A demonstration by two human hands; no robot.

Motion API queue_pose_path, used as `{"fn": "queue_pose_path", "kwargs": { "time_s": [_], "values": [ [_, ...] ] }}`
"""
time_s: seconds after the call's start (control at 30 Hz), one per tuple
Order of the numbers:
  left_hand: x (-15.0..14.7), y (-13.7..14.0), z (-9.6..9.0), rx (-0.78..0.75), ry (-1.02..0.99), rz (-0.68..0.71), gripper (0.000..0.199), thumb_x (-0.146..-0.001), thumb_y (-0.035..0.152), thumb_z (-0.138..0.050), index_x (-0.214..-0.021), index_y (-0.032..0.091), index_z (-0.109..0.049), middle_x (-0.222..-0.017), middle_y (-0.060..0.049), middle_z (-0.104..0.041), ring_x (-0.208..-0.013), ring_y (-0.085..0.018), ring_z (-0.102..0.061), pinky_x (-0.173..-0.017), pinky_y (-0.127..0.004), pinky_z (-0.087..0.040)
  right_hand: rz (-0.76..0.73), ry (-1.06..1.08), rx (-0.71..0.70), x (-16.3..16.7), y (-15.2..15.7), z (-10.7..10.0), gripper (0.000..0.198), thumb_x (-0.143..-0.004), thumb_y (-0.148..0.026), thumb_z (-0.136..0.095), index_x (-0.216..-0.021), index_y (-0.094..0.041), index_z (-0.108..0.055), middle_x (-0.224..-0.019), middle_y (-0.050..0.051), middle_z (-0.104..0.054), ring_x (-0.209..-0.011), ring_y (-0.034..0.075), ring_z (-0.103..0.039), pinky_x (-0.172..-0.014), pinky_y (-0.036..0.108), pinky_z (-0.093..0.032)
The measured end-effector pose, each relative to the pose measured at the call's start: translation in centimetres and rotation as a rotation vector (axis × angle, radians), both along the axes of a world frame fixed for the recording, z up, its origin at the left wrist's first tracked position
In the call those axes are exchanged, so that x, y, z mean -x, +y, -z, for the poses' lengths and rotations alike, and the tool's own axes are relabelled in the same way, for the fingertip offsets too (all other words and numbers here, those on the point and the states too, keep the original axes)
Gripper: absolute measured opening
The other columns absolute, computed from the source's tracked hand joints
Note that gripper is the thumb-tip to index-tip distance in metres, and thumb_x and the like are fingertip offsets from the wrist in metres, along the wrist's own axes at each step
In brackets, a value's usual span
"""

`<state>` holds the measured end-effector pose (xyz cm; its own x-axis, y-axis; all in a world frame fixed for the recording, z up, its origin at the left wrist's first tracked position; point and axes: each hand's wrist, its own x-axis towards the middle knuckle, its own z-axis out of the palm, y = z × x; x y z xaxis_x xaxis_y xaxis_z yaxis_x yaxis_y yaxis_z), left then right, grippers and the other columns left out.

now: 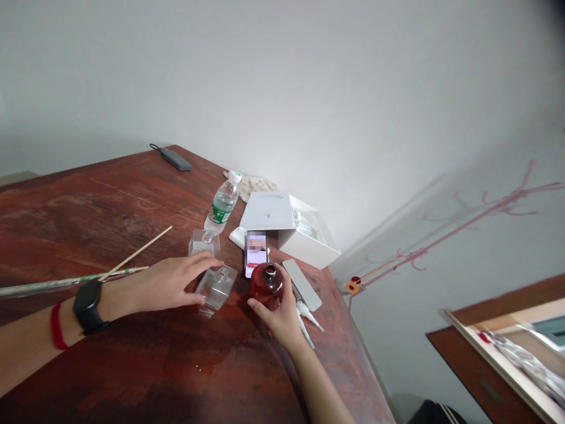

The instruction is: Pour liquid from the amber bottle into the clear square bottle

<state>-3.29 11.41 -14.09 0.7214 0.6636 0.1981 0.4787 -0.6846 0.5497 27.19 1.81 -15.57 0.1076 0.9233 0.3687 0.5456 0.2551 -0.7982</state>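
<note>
My right hand (pixel 282 312) is wrapped around a dark red glass bottle (pixel 266 287), which stands upright on the table with its narrow mouth uncovered. To the left, my left hand (pixel 185 278) reaches toward a clear square glass bottle (pixel 217 287), thumb and fingers spread at its near left side. Whether the fingertips touch the glass I cannot tell. A second clear square bottle (pixel 203 242) stands just beyond those fingers. Between the two hands, slightly farther back, a lit phone (pixel 256 256) leans against a white box.
On the dark red wooden table (pixel 110 206) are a water bottle (pixel 222 203), an open white box (pixel 309 232), white nozzle tips (pixel 309 318), a thin wooden stick (pixel 139 252), a long wrapped bundle (pixel 39 288) and a grey device (pixel 176 159). A pink coat rack (pixel 441 235) stands right.
</note>
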Motion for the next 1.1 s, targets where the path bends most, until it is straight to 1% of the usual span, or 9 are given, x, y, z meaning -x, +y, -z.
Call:
{"fn": "queue_pose_path", "kwargs": {
  "time_s": [0.1, 0.2, 0.37, 0.47, 0.57, 0.7, 0.9, 1.03, 1.1],
  "values": [
    [-0.08, -0.11, -0.21, 0.023, 0.021, -0.009, 0.072, -0.086, 0.038, -0.076, -0.154, 0.025, -0.059, -0.157, -0.015, -0.062, -0.128, -0.039, -0.073, -0.105, -0.043, -0.056, 0.01, 0.013, 0.016, -0.04, 0.15, -0.25, 0.093, -0.073, -0.043, -0.095, -0.152, -0.025, -0.049, -0.157, 0.017, -0.062, -0.151, 0.04, -0.056, -0.127, 0.058, -0.046],
    [-0.08, -0.28, -0.36, 0.028, 0.009, -0.017, 0.072, -0.085, 0.037, -0.077, -0.154, 0.025, -0.06, -0.157, -0.014, -0.062, -0.127, -0.038, -0.073, -0.107, -0.043, -0.056, 0.005, 0.021, 0.013, -0.01, 0.22, -0.34, 0.091, -0.075, -0.044, -0.094, -0.152, -0.026, -0.049, -0.156, 0.016, -0.062, -0.15, 0.04, -0.057, -0.126, 0.058, -0.048],
    [0.05, -0.37, -0.22, -0.017, 0.003, -0.014, 0.067, -0.09, 0.04, -0.073, -0.154, 0.027, -0.059, -0.157, -0.013, -0.063, -0.125, -0.037, -0.074, -0.108, -0.042, -0.056, 0.007, 0.003, 0.006, -0.05, 0.22, -0.09, 0.094, -0.076, -0.047, -0.094, -0.154, -0.026, -0.048, -0.158, 0.016, -0.061, -0.151, 0.039, -0.056, -0.127, 0.057, -0.046],
    [0.14, -0.33, -0.01, -0.029, 0.007, -0.016, 0.067, -0.09, 0.04, -0.073, -0.155, 0.027, -0.059, -0.159, -0.013, -0.062, -0.127, -0.038, -0.074, -0.109, -0.043, -0.056, 0.002, 0.002, 0.003, -0.12, 0.26, 0.05, 0.093, -0.078, -0.049, -0.093, -0.156, -0.025, -0.047, -0.158, 0.016, -0.061, -0.149, 0.038, -0.058, -0.128, 0.057, -0.045],
    [0.17, -0.34, 0.06, -0.03, 0.022, -0.021, 0.068, -0.09, 0.038, -0.073, -0.155, 0.025, -0.059, -0.161, -0.014, -0.06, -0.132, -0.04, -0.071, -0.111, -0.046, -0.055, -0.008, -0.003, 0.006, -0.14, 0.29, 0.0, 0.093, -0.079, -0.046, -0.093, -0.156, -0.025, -0.046, -0.158, 0.016, -0.061, -0.148, 0.037, -0.059, -0.131, 0.057, -0.041],
    [0.09, -0.49, -0.25, -0.009, 0.057, -0.023, 0.07, -0.09, 0.037, -0.073, -0.157, 0.025, -0.057, -0.162, -0.015, -0.059, -0.133, -0.041, -0.071, -0.113, -0.048, -0.054, -0.004, 0.007, 0.003, -0.11, 0.3, -0.2, 0.093, -0.077, -0.043, -0.094, -0.155, -0.025, -0.047, -0.157, 0.016, -0.061, -0.15, 0.038, -0.057, -0.132, 0.058, -0.038],
    [0.04, -0.68, -0.55, 0.004, 0.051, -0.021, 0.07, -0.09, 0.035, -0.073, -0.158, 0.025, -0.056, -0.162, -0.015, -0.059, -0.133, -0.041, -0.071, -0.113, -0.05, -0.055, -0.021, 0.048, 0.011, -0.14, 0.44, -0.17, 0.091, -0.078, -0.044, -0.093, -0.155, -0.024, -0.046, -0.158, 0.017, -0.061, -0.15, 0.038, -0.057, -0.131, 0.057, -0.04],
    [-0.02, -0.75, -0.65, 0.008, 0.048, -0.025, 0.07, -0.089, 0.033, -0.072, -0.157, 0.025, -0.056, -0.162, -0.014, -0.059, -0.134, -0.041, -0.07, -0.113, -0.048, -0.055, 0.011, 0.014, 0.001, -0.06, 0.41, -0.25, 0.09, -0.078, -0.047, -0.093, -0.153, -0.024, -0.049, -0.156, 0.017, -0.062, -0.15, 0.039, -0.057, -0.128, 0.055, -0.045],
    [-0.06, -0.79, -0.78, 0.016, 0.059, -0.02, 0.071, -0.09, 0.033, -0.071, -0.158, 0.023, -0.055, -0.162, -0.015, -0.059, -0.134, -0.041, -0.07, -0.113, -0.049, -0.055, 0.014, 0.0, 0.002, -0.02, 0.36, -0.33, 0.09, -0.078, -0.047, -0.092, -0.154, -0.023, -0.049, -0.157, 0.016, -0.062, -0.15, 0.038, -0.056, -0.129, 0.055, -0.043]
  ]
}}
